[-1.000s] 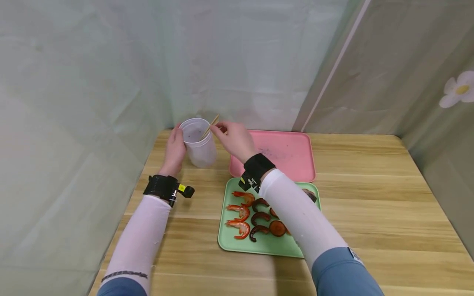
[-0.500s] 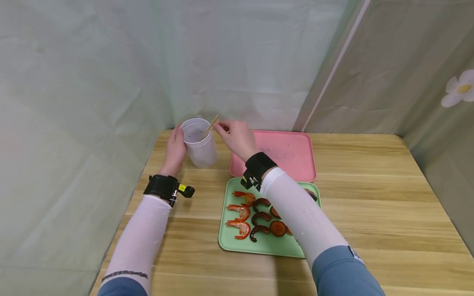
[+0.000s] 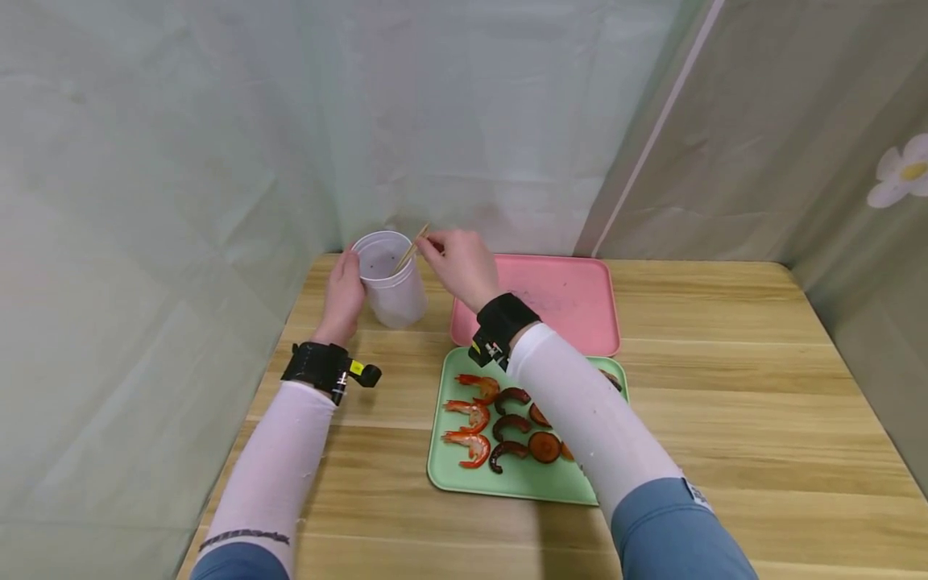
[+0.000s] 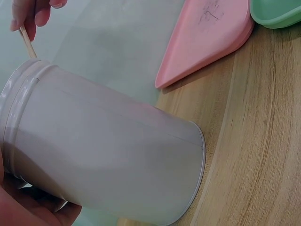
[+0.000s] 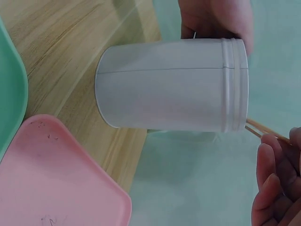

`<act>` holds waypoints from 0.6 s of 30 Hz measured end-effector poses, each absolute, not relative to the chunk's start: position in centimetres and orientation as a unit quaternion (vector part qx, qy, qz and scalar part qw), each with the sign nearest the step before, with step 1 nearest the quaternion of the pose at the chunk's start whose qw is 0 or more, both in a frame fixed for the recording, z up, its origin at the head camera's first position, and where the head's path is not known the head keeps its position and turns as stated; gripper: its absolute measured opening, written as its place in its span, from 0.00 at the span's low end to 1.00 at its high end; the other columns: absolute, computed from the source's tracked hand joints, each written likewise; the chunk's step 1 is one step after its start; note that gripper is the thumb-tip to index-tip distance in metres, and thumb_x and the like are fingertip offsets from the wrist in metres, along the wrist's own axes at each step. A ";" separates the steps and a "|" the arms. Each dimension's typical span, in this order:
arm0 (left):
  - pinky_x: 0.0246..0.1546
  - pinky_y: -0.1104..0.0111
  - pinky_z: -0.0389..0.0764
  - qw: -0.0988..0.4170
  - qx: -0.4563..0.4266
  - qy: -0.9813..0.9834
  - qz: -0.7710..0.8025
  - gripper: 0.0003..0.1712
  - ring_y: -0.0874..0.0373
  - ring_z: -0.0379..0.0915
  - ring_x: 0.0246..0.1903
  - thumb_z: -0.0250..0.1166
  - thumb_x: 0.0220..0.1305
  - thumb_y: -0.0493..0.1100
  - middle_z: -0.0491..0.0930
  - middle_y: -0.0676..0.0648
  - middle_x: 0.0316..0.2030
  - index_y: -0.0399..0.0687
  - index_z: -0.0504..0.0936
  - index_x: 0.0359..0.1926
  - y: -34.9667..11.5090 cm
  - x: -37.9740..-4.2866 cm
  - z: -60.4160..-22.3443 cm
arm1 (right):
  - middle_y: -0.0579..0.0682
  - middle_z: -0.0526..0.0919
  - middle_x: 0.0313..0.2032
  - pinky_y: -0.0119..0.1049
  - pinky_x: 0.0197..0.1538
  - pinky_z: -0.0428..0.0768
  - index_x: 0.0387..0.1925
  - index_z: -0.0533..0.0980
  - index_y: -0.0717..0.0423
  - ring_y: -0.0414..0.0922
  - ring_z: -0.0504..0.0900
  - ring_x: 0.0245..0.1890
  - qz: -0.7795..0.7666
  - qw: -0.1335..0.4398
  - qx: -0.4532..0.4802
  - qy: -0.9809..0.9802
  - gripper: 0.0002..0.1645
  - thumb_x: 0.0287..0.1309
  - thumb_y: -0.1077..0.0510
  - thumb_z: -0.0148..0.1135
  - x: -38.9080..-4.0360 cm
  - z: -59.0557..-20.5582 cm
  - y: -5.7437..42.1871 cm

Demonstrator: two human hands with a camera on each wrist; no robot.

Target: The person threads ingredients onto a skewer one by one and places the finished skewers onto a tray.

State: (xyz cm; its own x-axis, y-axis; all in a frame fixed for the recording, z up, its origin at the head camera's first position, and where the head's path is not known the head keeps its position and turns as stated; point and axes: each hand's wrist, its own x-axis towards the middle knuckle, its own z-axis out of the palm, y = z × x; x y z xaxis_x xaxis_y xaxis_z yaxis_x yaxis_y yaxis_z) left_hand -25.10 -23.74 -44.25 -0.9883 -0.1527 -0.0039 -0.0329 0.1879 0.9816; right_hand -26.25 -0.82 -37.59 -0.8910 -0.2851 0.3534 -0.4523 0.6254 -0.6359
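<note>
Wood-grain table (image 3: 747,403), left hand (image 3: 344,296) gripping smooth cylindrical canister (image 3: 395,302), right hand (image 3: 466,267) pinching slender sticks (image 3: 409,252)

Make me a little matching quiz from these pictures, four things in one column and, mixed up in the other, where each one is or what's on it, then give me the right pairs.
Things:
1. White container
2. Wooden sticks
3. Pink tray
4. Green tray

Places and states:
A. Beyond the other tray, farther from the person
B. Pinched by the right hand
C. Bearing orange-red shrimp
D. Held by the left hand

Pairs: 1-D, 2-B, 3-A, 4-C
</note>
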 end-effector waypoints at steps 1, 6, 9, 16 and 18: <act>0.80 0.59 0.50 0.047 0.060 -0.769 -0.634 0.37 0.55 0.43 0.83 0.36 0.88 0.60 0.49 0.47 0.85 0.49 0.49 0.87 -23.8 -25.1 -44.2 | 0.44 0.68 0.19 0.35 0.26 0.62 0.32 0.87 0.49 0.42 0.68 0.20 0.382 0.109 0.206 -0.894 0.19 0.79 0.46 0.62 -26.2 -37.6 -0.8; 0.80 0.58 0.50 0.047 0.060 -0.769 -0.635 0.37 0.55 0.44 0.83 0.36 0.88 0.61 0.51 0.48 0.84 0.50 0.50 0.86 -24.1 -25.1 -44.4 | 0.44 0.68 0.18 0.34 0.26 0.62 0.32 0.88 0.47 0.42 0.68 0.20 0.378 0.110 0.207 -0.896 0.18 0.79 0.46 0.62 -26.3 -37.6 -0.9; 0.80 0.58 0.51 0.047 0.061 -0.768 -0.635 0.37 0.55 0.44 0.83 0.36 0.88 0.61 0.51 0.47 0.84 0.50 0.50 0.86 -24.2 -25.1 -44.4 | 0.43 0.68 0.18 0.34 0.25 0.62 0.34 0.89 0.47 0.41 0.68 0.20 0.370 0.114 0.207 -0.898 0.18 0.79 0.46 0.62 -26.3 -37.7 -1.0; 0.80 0.59 0.51 0.048 0.064 -0.775 -0.627 0.39 0.55 0.45 0.83 0.36 0.87 0.63 0.51 0.47 0.84 0.48 0.49 0.86 -24.3 -25.0 -44.4 | 0.43 0.68 0.18 0.35 0.24 0.61 0.33 0.88 0.47 0.42 0.69 0.19 0.344 0.127 0.202 -0.908 0.20 0.80 0.45 0.60 -26.1 -37.4 -1.0; 0.80 0.59 0.51 0.048 0.064 -0.776 -0.626 0.40 0.54 0.44 0.83 0.36 0.87 0.63 0.50 0.47 0.84 0.47 0.49 0.87 -24.3 -25.0 -44.3 | 0.43 0.68 0.18 0.35 0.24 0.61 0.34 0.88 0.48 0.42 0.69 0.19 0.341 0.129 0.200 -0.910 0.20 0.80 0.45 0.59 -26.1 -37.2 -1.0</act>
